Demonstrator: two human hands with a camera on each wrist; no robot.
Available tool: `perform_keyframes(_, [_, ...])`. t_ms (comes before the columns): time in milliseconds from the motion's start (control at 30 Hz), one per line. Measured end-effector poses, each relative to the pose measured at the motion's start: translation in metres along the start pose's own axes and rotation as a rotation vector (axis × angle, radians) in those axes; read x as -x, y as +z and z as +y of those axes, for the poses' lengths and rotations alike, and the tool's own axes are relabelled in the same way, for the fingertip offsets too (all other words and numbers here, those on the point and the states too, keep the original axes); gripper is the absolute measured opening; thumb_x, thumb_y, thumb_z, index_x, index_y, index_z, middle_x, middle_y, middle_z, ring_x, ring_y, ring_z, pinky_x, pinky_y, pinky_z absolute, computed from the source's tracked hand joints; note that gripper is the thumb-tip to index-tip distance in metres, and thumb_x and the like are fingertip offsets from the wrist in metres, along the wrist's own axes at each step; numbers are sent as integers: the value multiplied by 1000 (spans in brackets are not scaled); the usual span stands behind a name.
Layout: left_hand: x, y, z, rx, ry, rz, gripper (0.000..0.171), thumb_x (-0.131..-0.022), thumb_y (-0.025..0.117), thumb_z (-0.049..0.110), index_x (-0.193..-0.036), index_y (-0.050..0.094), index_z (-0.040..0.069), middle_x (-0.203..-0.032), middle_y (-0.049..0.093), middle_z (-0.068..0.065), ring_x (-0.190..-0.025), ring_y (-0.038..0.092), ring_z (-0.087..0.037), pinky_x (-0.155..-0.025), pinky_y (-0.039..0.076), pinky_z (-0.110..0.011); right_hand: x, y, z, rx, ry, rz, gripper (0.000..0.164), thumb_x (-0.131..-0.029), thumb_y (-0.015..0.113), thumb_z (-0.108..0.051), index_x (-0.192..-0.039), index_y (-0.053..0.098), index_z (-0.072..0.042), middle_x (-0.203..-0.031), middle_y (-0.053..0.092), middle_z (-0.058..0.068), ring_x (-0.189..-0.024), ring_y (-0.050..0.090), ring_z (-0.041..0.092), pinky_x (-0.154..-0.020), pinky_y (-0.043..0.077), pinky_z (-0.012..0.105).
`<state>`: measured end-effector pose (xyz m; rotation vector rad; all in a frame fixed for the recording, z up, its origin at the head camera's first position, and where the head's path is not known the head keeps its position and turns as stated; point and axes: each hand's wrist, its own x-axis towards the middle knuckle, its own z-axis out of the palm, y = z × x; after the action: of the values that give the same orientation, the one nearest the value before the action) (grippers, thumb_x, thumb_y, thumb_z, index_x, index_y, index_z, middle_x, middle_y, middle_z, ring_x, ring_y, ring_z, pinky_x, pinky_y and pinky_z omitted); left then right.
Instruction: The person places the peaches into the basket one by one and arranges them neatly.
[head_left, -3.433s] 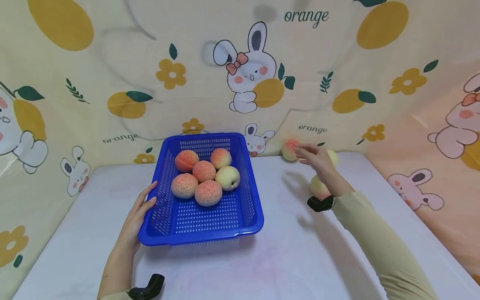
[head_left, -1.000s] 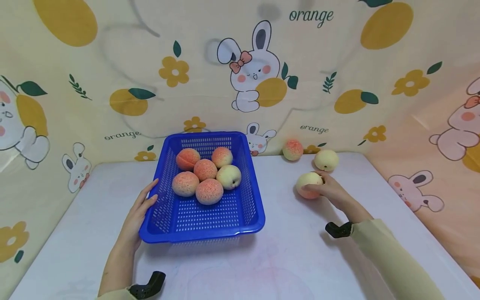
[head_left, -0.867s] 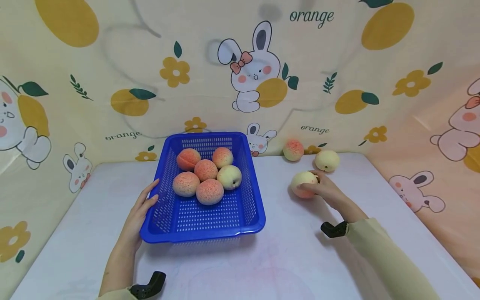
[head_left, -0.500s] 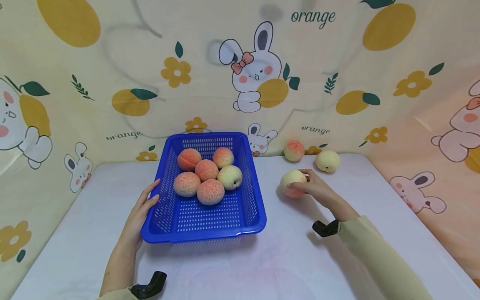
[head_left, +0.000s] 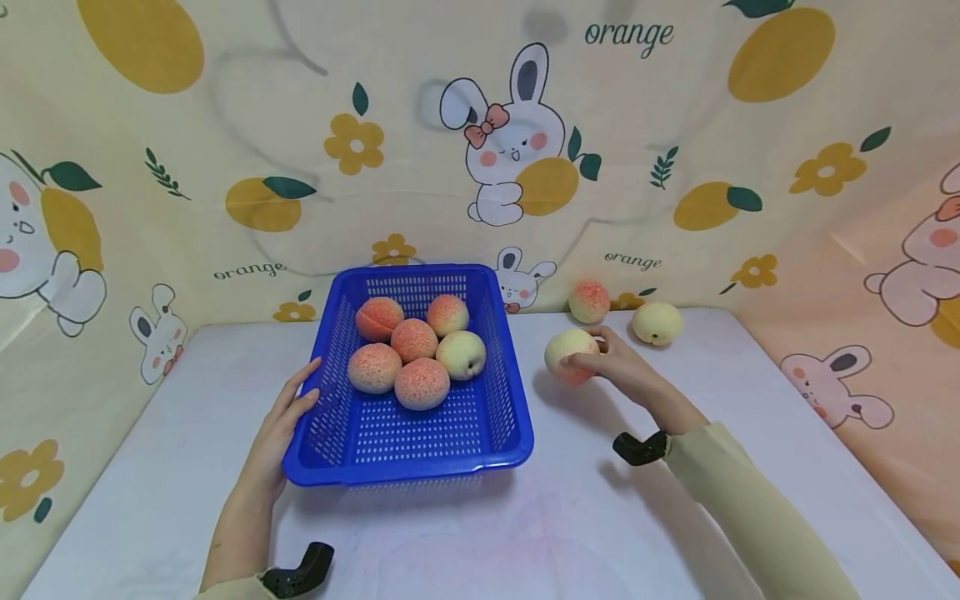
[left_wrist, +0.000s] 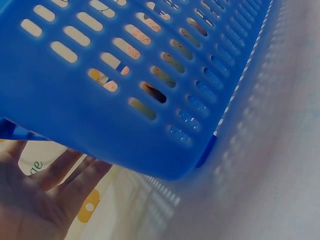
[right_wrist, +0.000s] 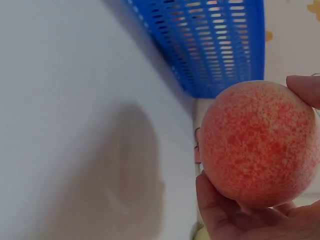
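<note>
My right hand (head_left: 619, 367) holds a pale yellow and pink peach (head_left: 567, 354) between thumb and fingers, just right of the basket. The right wrist view shows the red-speckled side of this peach (right_wrist: 260, 145), its shadow falling on the table apart from it. A blue perforated basket (head_left: 405, 475) stands at centre-left with several peaches (head_left: 422, 384) grouped toward its back. My left hand (head_left: 273, 433) touches the basket's left rim with extended fingers. From the left wrist, the fingers (left_wrist: 82, 182) reach up to the underside of the blue rim.
Two more peaches lie at the table's back right: a red-topped one (head_left: 589, 302) against the wall cloth and a pale one (head_left: 657, 323) beside it. The white table (head_left: 465, 550) meets a patterned cloth (head_left: 420, 208) at the back and sides.
My right hand has gone from the back peaches to the nearer one, gripped it, lifted it and carried it left toward the basket. The left hand stays at the rim.
</note>
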<state>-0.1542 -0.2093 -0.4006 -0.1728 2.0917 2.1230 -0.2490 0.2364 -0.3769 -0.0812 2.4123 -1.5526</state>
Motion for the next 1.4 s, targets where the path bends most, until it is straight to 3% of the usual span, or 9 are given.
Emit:
perform_keyframes(233, [0, -1, 0, -8, -7, 6, 54, -101, 38, 42, -151, 18, 41, -162, 2, -4, -143, 17, -36, -111, 22, -61, -7, 2, -17, 6, -90, -4, 71, -85, 66, -24, -144, 31, -5, -140, 38, 20, -120, 42, 30, -98, 35, 41])
perform_keyframes(567, [0, 0, 1, -17, -4, 9, 54, -101, 38, 41, -151, 19, 40, -162, 2, -3, -144, 16, -36, -111, 20, -62, -11, 9, -43, -8, -151, -8, 64, -86, 68, -27, -143, 41, -18, -138, 45, 14, -128, 40, 34, -105, 32, 54])
perform_keyframes(700, [0, 0, 1, -17, 6, 9, 54, -102, 38, 40, -152, 19, 39, -162, 3, -4, -145, 16, -37, -111, 20, -62, -13, 14, -54, 4, -211, -31, 63, -86, 69, -25, -143, 42, -17, -138, 46, 13, -123, 43, 34, -102, 36, 52])
perform_keyframes(933, [-1, -1, 0, -15, 11, 4, 54, -101, 39, 41, -152, 20, 39, -162, 3, -2, -145, 14, -35, -112, 18, -62, -15, 26, -73, 36, -205, -37, 66, -84, 72, -29, -141, 40, -20, -139, 46, 9, -126, 44, 33, -103, 38, 53])
perform_keyframes(1400, [-2, 0, 1, -11, 0, 13, 54, -101, 39, 42, -151, 20, 40, -162, 4, -2, -145, 15, -33, -113, 18, -59, -21, 50, -99, -6, -306, -192, 61, -83, 70, -19, -137, 44, -16, -132, 51, 11, -118, 50, 32, -94, 45, 43])
